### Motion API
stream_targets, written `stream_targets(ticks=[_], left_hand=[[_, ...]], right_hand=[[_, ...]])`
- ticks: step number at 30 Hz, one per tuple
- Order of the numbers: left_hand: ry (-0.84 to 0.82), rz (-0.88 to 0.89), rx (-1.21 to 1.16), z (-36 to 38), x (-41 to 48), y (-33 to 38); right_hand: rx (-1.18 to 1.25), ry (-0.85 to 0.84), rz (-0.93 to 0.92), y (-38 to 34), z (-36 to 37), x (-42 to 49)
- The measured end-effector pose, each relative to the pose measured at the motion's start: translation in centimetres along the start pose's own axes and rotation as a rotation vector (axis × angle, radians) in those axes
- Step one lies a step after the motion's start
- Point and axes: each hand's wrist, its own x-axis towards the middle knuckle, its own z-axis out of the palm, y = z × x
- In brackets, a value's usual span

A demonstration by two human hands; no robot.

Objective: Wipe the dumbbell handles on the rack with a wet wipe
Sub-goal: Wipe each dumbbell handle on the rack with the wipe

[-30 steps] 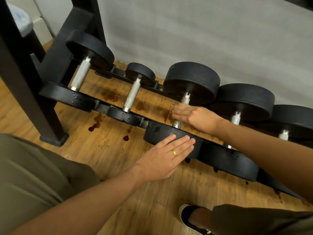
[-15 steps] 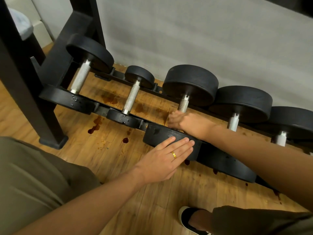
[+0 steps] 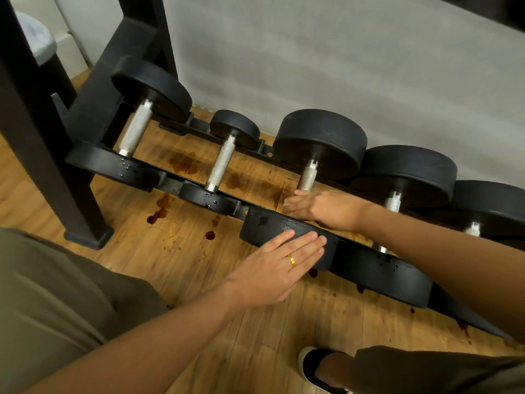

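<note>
- Now your right hand (image 3: 321, 207) is gripping the third dumbbell handle (image 3: 309, 173), hiding its lower end.
- Your left hand (image 3: 272, 268) is pressing flat-fingered on its near head (image 3: 272, 224).

A plain grey wall (image 3: 341, 52) stood at the rear, meeting a floor (image 3: 184, 268) of varnished wooden planks that bore several dark red-brown stains (image 3: 159, 216), while a black upright post (image 3: 42, 155) with a square foot (image 3: 91, 237) rested on the boards at left.
</note>
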Motion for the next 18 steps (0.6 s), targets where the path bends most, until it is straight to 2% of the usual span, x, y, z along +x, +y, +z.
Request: stream_targets(ticks=[2, 6, 7, 10, 12, 13, 16, 18], left_hand=[[0.004, -0.002, 0.003, -0.1, 0.1, 0.0], [0.01, -0.005, -0.013, 0.0, 0.0, 0.0], [0.005, -0.002, -0.014, 0.0, -0.1, 0.0], [-0.005, -0.001, -0.009, 0.0, 0.0, 0.0], [0.001, -0.003, -0.011, 0.0, 0.0, 0.0], [0.005, -0.004, -0.014, -0.1, 0.0, 0.0], [0.0, -0.002, -0.018, -0.2, 0.0, 0.0], [-0.001, -0.003, -0.01, -0.2, 0.0, 0.0]], right_hand=[[-0.037, 0.026, 0.069, 1.5, -0.4, 0.2], [0.005, 0.171, 0.361, 2.0, -0.3, 0.2], [0.013, 0.174, 0.362, 1.3, 0.0, 0.2], [0.054, 0.04, 0.137, -0.5, 0.6, 0.1], [0.016, -0.027, 0.055, 0.1, 0.0, 0.1], [-0.037, -0.039, 0.085, 1.0, -0.4, 0.3], [-0.096, 0.022, 0.35, 3.3, -1.4, 0.8], [-0.065, 0.074, 0.411, 3.2, -1.0, 1.3]])
